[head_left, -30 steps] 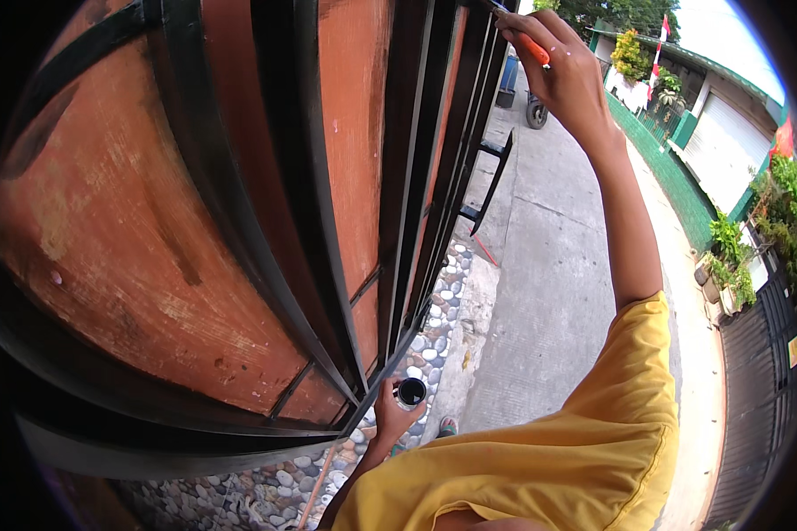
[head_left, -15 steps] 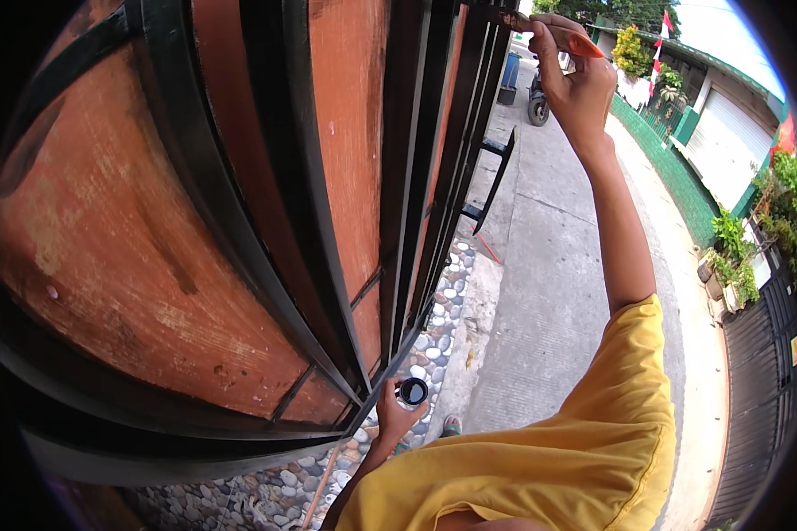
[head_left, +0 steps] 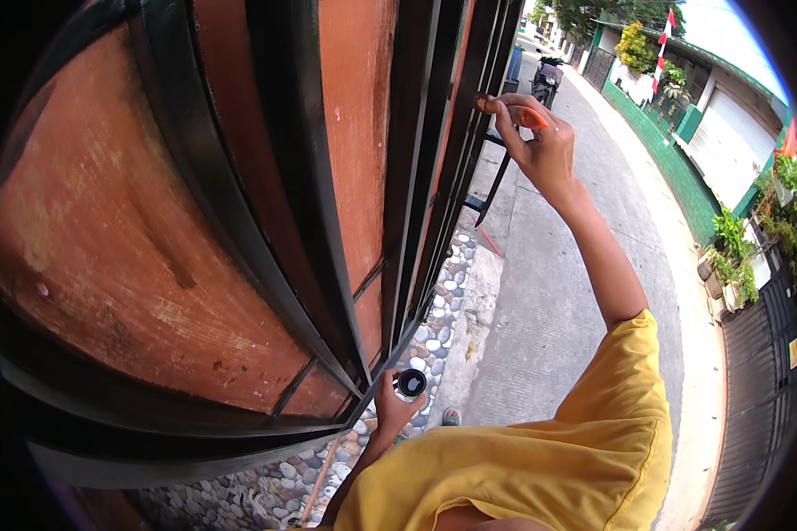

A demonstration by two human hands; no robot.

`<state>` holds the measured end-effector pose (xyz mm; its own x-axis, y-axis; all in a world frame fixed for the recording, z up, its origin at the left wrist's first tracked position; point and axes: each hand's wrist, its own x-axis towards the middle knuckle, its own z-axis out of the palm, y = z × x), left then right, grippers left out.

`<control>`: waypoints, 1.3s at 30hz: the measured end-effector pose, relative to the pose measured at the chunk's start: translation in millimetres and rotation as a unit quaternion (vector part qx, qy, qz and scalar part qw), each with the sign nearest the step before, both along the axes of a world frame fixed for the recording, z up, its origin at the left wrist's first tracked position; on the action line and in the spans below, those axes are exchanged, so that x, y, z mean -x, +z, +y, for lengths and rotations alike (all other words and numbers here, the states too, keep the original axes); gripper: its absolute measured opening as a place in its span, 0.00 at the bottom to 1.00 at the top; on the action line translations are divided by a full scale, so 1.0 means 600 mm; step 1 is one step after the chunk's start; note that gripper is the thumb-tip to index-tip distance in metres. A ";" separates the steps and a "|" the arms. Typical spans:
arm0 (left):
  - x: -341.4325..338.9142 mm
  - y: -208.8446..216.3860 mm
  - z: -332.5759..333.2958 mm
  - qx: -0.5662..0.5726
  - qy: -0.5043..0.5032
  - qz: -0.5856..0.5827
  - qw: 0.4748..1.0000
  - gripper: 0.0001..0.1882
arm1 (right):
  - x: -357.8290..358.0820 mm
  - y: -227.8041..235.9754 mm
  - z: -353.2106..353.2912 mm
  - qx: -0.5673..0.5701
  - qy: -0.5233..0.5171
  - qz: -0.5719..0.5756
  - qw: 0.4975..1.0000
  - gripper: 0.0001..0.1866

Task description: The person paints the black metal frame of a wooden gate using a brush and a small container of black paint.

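My right hand (head_left: 540,146) is raised at the far part of the gate, closed round a paintbrush (head_left: 529,117) with an orange handle. The brush's dark-smeared head is against or very close to the gate's black bars; which one, I cannot tell. Low down, beside the foot of the gate, my left hand (head_left: 397,409) grips a small cup (head_left: 411,383) with black liquid in it. The gate (head_left: 354,142) has reddish-brown panels between black metal bars, with worn, scuffed patches and dark smears on the nearest panel.
A black metal bracket (head_left: 494,190) juts from the gate toward the road. Below lies a strip of pebbles (head_left: 438,323) beside a concrete kerb and the grey road (head_left: 549,292). A motorcycle (head_left: 546,78) is parked farther up. Potted plants (head_left: 733,257) line the opposite side.
My right hand has come down and left along the bars with the paintbrush, and the arm is more bent. My left hand with the cup has barely shifted.
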<state>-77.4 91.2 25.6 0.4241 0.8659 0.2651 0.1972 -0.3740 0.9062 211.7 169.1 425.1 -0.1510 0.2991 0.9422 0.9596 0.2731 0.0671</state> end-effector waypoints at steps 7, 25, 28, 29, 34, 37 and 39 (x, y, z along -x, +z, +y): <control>-0.001 0.023 0.000 -0.016 -0.007 0.011 1.000 0.32 | -0.019 0.048 -0.003 -0.054 -0.015 0.005 0.998 0.04; 0.002 0.014 0.005 -0.009 -0.013 -0.004 1.000 0.34 | -0.028 0.114 -0.045 -0.074 -0.018 -0.047 0.996 0.08; -0.003 0.013 0.010 -0.053 0.000 -0.003 0.999 0.35 | -0.018 0.181 -0.034 -0.142 -0.018 -0.103 0.984 0.11; -0.011 0.007 0.011 -0.053 -0.004 -0.007 0.999 0.35 | -0.025 0.201 -0.028 -0.156 -0.050 -0.132 0.978 0.13; -0.043 0.020 0.021 -0.020 -0.006 0.001 1.000 0.35 | -0.009 0.220 -0.019 -0.110 -0.101 -0.193 0.970 0.14; -0.065 0.020 0.036 -0.025 -0.001 -0.036 0.999 0.33 | 0.004 0.197 -0.024 -0.095 -0.123 -0.239 0.958 0.19; -0.069 0.019 0.041 -0.049 -0.001 -0.047 0.998 0.32 | 0.003 0.197 -0.024 -0.074 -0.123 -0.256 0.956 0.21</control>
